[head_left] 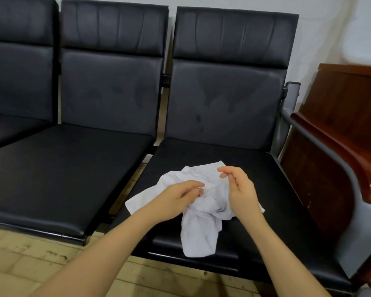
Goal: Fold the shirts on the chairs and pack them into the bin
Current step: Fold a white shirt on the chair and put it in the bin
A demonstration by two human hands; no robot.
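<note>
White cotton, all bunched up — the shirt (198, 207) sits crumpled on the front half of the right-hand seat (255, 168), one tail drooping over the front edge towards the floor (19, 254). That overhang is my worry: if I tug from the wrong end, the whole bundle could slide off the slick black vinyl and land on those grubby tiles. And with the cloth this tangled, I could easily grab two layers at once and fold in a twist.

My left hand (178, 196) lies on the heap's left side, fingers curled down into the folds near the middle; whether they've actually pinched cloth, I can't tell from here. My right hand (238, 187) hovers above the far right part, thumb and fingers loosely bent with a gap between them, gripping nothing that I can see. The shirt spreads beneath both hands and between them.

Middle seat (73, 168) beside it has room for laying flat. No bin in sight.
</note>
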